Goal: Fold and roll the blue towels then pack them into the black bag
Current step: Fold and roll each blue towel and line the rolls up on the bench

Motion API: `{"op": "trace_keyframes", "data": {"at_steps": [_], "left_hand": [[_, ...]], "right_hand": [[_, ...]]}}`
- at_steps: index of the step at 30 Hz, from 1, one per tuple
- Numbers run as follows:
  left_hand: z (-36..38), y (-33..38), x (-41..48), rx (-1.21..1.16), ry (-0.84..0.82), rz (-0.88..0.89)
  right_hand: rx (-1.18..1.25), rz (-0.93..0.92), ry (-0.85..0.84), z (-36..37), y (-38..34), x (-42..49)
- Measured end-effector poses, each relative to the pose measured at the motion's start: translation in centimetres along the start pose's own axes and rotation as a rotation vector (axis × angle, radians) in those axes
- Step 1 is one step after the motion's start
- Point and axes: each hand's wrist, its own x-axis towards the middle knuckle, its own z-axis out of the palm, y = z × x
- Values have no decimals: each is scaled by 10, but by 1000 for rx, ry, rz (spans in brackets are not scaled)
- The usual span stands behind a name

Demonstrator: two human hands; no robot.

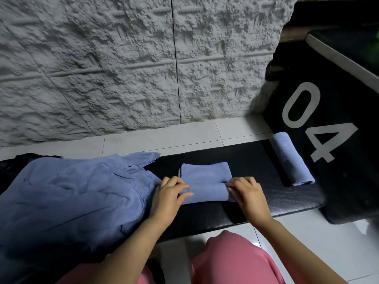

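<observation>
Towel-rolling seen from above: we look down on a black padded desk (246, 158) that runs left to right in front of a rough grey wall (123, 68). At its middle lies a folded towel (205, 175), blue, with its near edge turned up into a short roll and its far part flat on the padding. The left hand (170, 194) grips the left end of the roll, fingers curled over the top and thumb laid along the near side. The right hand (249, 193) pinches the right end, its fingers bent and closed on the cloth.

To the left, just beside the left hand, a heap of loose towels (71, 193) spreads over the desk and spills toward us. To the right, well apart from the hands, a rolled towel (291, 158) lies at the desk's end beside a black box (344, 181) marked 04 in white. Pale tiled floor (164, 138) shows behind the desk, and pink trousers (235, 261) fill the bottom edge. A dark shape sits behind the heap at far left — we cannot tell what it is.
</observation>
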Motion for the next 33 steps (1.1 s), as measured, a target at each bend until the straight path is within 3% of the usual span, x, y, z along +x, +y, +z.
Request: {"op": "trace_keyframes", "data": {"at_steps": [3, 5, 10, 15, 18, 21, 23, 26, 28, 31, 33], "left_hand": [[3, -9, -5, 83, -178, 22], [6, -12, -5, 41, -179, -15], [10, -11, 5, -395, -151, -417], [9, 0, 10, -266, -246, -551], [1, 1, 13, -118, -168, -340], [-14, -1, 20, -185, -341, 7], [-20, 3, 21, -216, -512, 34], [-14, 8, 20, -131, -556, 22], [-5, 22, 22, -178, -526, -9], [15, 56, 32, -269, -489, -142], [34, 81, 46, -324, -448, -243]], "right_hand": [[-38, -45, -133, 2, 13, -9], [9, -26, -136, 4, 16, -8], [420, 364, -163, 4, 14, 3], [311, 496, -245, 5, 8, 22], [200, 589, -287, 9, -1, 45], [142, 635, -325, 9, -7, 65], [128, 628, -331, 8, -9, 71], [152, 543, -336, 0, -13, 72], [54, 439, -255, -13, -5, 70], [-187, 315, 78, -46, 28, 67], [-262, 444, 148, -71, 59, 62]]}}
